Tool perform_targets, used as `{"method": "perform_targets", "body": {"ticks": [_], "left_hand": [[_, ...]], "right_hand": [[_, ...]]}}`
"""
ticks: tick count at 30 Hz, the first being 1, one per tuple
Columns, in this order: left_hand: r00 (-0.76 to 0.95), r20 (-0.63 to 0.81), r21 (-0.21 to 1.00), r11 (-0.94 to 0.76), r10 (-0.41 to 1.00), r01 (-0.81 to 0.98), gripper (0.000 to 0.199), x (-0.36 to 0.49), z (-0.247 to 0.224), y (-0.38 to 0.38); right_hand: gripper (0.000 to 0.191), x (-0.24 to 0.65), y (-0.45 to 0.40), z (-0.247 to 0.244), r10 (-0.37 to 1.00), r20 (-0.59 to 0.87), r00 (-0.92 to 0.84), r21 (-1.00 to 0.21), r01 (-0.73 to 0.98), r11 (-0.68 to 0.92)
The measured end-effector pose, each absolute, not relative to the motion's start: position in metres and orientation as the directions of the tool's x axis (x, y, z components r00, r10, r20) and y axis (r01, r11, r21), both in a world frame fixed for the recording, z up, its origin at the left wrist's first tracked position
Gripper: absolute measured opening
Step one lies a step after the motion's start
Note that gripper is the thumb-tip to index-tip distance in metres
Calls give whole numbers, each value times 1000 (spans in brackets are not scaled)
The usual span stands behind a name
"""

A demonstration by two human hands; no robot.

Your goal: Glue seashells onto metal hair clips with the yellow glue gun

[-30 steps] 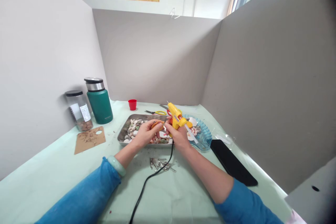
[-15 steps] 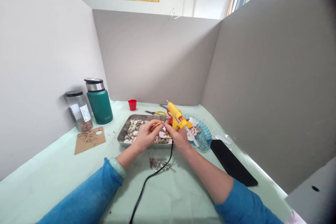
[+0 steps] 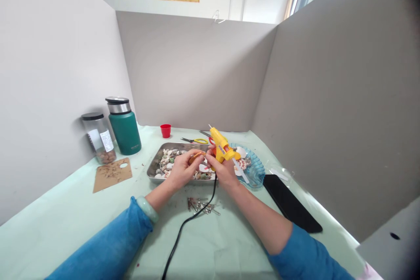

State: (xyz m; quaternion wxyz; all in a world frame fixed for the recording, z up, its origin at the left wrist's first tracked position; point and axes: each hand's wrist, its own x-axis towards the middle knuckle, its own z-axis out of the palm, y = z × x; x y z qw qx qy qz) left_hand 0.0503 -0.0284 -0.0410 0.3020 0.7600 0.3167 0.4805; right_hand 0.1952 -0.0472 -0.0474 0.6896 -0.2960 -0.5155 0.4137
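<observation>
My left hand (image 3: 183, 167) is closed on a small flat orange-brown piece (image 3: 194, 158), pinched between thumb and fingers; its kind is too small to tell. My right hand (image 3: 223, 172) is wrapped round a yellow hot glue gun (image 3: 222, 143), whose nozzle points up and away. A clear glue stick (image 3: 240, 171) juts from its rear. The right fingertips meet the left ones at the orange-brown piece. Both hands are above a metal tray (image 3: 153, 167) of seashells (image 3: 166, 162). The glue gun's black cord (image 3: 183, 224) runs down toward me.
Metal clips (image 3: 201, 205) lie before the tray. A blue glass dish (image 3: 257, 167) with shells and a black flat slab (image 3: 292, 203) are at right. Behind are scissors (image 3: 199, 141) and a red cup (image 3: 166, 131). A green flask (image 3: 124, 131), a jar (image 3: 99, 138) and brown card (image 3: 111, 176) stand or lie left.
Almost nothing differs. Both hands keep their hold over the tray, and the orange-brown piece appears slightly tilted compared with before.
</observation>
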Motion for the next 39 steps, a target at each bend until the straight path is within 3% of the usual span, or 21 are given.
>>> {"method": "perform_targets", "body": {"ticks": [22,39], "left_hand": [[321,565,773,-624,760,117,28,51,-44,-26],[297,604,731,-662,740,164,27,52,-43,-28]], "right_hand": [[33,198,-48,-48,879,466,101,-829,-296,474],[29,199,-50,-47,875,481,51,-835,-279,475]]}}
